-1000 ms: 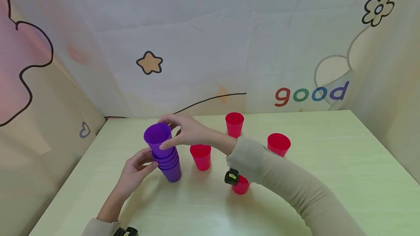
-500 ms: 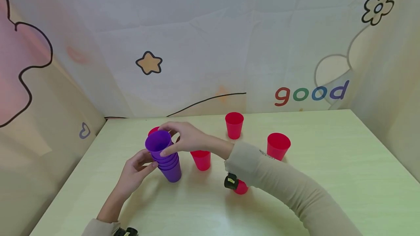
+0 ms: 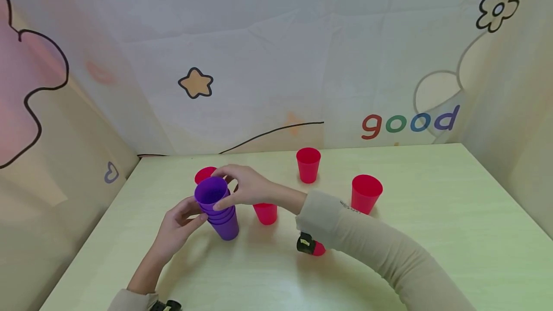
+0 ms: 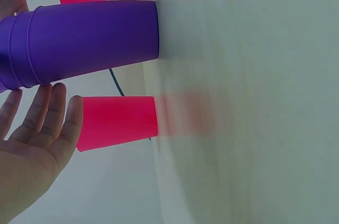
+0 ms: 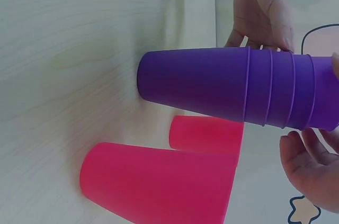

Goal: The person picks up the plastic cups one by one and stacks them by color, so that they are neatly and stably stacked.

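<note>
In the head view, a stack of nested purple cups (image 3: 227, 230) stands upright on the table, left of the middle. My left hand (image 3: 178, 228) holds the stack from the left, thumb in front and fingers behind. My right hand (image 3: 248, 185) reaches in from the right and grips the topmost purple cup (image 3: 207, 204) near its rim, thumb in front. That cup sits nested in the others. The right wrist view shows the stacked rims (image 5: 271, 86) closely spaced. In the left wrist view, the left fingers (image 4: 53, 113) lie against the stack's side.
Several red cups stand upright around the stack: one behind it (image 3: 205, 173), one beside it (image 3: 265, 214), one at the back (image 3: 308, 167), one at right (image 3: 366, 196). Another red cup (image 3: 319, 249) is mostly hidden by the right wrist camera (image 3: 306, 244). A printed cloth backs the table.
The right hand has lowered the topmost purple cup down into the stack. The red cup behind has come into view. The left hand has stayed in place.
</note>
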Demonstrator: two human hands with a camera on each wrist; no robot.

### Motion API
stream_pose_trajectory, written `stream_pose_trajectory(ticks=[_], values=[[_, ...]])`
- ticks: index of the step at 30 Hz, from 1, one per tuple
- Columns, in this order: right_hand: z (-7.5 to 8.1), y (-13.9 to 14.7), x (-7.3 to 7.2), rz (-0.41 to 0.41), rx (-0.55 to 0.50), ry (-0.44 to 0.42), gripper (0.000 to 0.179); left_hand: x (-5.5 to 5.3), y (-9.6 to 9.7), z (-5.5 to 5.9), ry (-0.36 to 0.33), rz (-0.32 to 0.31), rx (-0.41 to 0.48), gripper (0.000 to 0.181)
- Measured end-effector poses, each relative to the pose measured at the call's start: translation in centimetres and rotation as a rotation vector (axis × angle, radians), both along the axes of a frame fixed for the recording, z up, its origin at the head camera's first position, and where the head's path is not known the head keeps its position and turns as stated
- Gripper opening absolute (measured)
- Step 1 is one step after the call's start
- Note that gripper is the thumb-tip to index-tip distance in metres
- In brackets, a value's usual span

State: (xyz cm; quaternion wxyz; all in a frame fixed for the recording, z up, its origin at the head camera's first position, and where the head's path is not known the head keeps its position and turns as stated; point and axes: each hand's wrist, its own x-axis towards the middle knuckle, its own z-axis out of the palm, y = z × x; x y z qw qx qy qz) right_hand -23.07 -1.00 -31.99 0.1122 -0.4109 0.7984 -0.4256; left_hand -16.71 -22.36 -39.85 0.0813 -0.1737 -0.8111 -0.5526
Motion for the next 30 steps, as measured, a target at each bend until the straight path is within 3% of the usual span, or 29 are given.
stream_pose_trajectory(ticks=[14,20,30], values=[[-0.8,-0.1,0.1,-0.014,0.016,-0.026,0.058,0.1,0.0,0.0,-0.01,0.016,-0.024,0.038],[-0.4,0.8,0.3,-0.039,0.028,-0.035,0.069,0.3,0.3,0.3,-0.007,0.02,-0.015,0.04],[0.8,3.2,1.3,-0.087,0.025,-0.059,0.067,0.6,0.4,1.0,0.064,0.048,0.02,0.04]])
